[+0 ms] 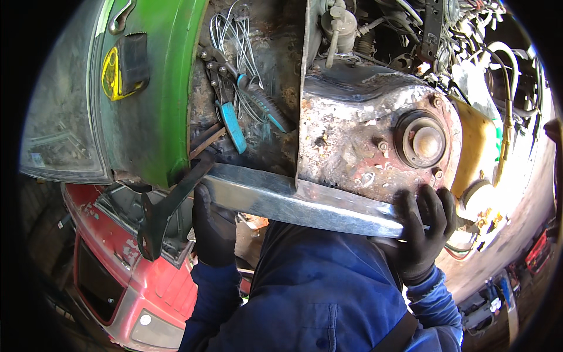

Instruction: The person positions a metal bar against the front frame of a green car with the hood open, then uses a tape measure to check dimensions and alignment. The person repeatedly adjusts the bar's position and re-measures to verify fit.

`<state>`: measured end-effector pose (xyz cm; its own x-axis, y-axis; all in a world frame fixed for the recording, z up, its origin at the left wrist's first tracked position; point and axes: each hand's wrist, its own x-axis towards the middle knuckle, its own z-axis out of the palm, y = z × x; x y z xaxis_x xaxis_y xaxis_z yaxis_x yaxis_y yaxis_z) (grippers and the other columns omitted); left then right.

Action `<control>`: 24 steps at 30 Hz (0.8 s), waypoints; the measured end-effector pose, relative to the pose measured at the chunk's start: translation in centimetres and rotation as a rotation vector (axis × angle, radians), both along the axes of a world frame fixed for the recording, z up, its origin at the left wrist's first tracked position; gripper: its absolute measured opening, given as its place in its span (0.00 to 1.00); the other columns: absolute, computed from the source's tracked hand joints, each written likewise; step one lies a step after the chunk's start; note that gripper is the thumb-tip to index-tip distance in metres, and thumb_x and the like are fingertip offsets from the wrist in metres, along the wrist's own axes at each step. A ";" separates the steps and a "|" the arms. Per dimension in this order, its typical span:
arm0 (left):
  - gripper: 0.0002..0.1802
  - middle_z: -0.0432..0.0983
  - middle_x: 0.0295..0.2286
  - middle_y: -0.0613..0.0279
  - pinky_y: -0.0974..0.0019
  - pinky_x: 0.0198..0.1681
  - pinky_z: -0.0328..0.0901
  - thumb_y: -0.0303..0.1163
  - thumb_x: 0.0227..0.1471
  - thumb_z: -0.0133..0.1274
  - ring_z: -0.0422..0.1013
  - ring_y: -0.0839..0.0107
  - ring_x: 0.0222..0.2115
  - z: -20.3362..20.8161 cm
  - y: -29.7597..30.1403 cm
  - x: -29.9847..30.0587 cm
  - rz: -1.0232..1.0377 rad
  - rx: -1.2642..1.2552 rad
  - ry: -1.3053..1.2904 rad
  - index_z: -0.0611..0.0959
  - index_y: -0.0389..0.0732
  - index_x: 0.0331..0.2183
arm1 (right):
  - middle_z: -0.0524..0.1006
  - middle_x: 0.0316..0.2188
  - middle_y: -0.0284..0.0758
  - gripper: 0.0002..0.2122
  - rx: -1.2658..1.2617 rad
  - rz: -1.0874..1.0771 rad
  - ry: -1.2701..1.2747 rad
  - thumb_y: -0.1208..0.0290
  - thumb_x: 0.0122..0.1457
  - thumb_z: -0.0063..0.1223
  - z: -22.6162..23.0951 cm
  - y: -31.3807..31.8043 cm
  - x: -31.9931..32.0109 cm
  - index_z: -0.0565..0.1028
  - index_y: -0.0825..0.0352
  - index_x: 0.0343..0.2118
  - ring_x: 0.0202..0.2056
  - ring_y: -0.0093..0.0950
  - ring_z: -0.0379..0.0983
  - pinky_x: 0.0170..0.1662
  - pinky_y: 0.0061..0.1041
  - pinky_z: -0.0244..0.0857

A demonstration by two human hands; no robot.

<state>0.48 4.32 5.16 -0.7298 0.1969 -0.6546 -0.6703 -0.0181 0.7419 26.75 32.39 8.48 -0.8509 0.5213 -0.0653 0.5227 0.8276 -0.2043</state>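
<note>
A long, shiny sheet-metal channel (275,198) lies crosswise in front of me, along the edge of a vehicle's engine bay. My left hand (215,232), in a dark glove, holds its left end; some of the fingers are hidden behind it. At its tapered right end my right hand (423,229), gloved too, grips with the fingers over the top and the thumb underneath. The channel's upper edge runs beside the rusty, paint-worn strut tower (358,135) with a round mount. Just beyond my left hand is a dark metal bracket (170,205).
Snips with teal handles (233,126) and a coil of thin wire (231,35) lie on the inner panel. A black-and-yellow tape measure (124,66) rests on the green bodywork (170,88). A red vehicle (158,281) stands at the lower left. Hoses and wiring (498,64) crowd the right.
</note>
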 end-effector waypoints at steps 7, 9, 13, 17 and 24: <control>0.38 0.71 0.69 0.57 0.42 0.71 0.67 0.61 0.77 0.50 0.70 0.55 0.68 -0.4 0.1 -0.3 -0.019 -0.055 0.051 0.71 0.48 0.74 | 0.76 0.66 0.41 0.40 -0.029 -0.010 0.044 0.28 0.57 0.70 0.0 0.2 -0.2 0.83 0.55 0.63 0.69 0.53 0.66 0.71 0.59 0.62; 0.38 0.72 0.69 0.58 0.42 0.71 0.67 0.62 0.76 0.51 0.71 0.55 0.68 -0.3 0.2 -0.3 -0.007 -0.030 0.039 0.71 0.48 0.74 | 0.75 0.66 0.40 0.41 -0.034 -0.004 0.056 0.28 0.56 0.70 -0.1 0.2 -0.1 0.83 0.55 0.64 0.69 0.53 0.67 0.70 0.60 0.62; 0.39 0.72 0.69 0.58 0.40 0.70 0.68 0.63 0.76 0.51 0.72 0.55 0.67 -0.3 0.2 -0.5 0.015 -0.048 0.004 0.70 0.49 0.74 | 0.75 0.67 0.43 0.43 -0.049 0.012 0.069 0.27 0.55 0.70 -0.1 0.4 0.0 0.83 0.57 0.64 0.70 0.55 0.66 0.72 0.59 0.62; 0.38 0.71 0.70 0.59 0.42 0.70 0.68 0.62 0.77 0.48 0.71 0.56 0.68 -0.6 0.5 -0.6 0.000 0.021 0.016 0.69 0.50 0.75 | 0.73 0.68 0.43 0.44 -0.080 0.019 0.103 0.31 0.52 0.75 -0.1 0.6 0.0 0.81 0.58 0.66 0.70 0.56 0.64 0.72 0.60 0.61; 0.36 0.71 0.70 0.58 0.46 0.73 0.65 0.58 0.80 0.45 0.69 0.57 0.70 -0.5 1.7 -0.4 0.012 0.104 0.043 0.68 0.49 0.76 | 0.73 0.68 0.44 0.43 -0.114 0.014 0.126 0.35 0.53 0.77 -0.1 0.6 0.1 0.79 0.59 0.66 0.71 0.57 0.64 0.71 0.63 0.60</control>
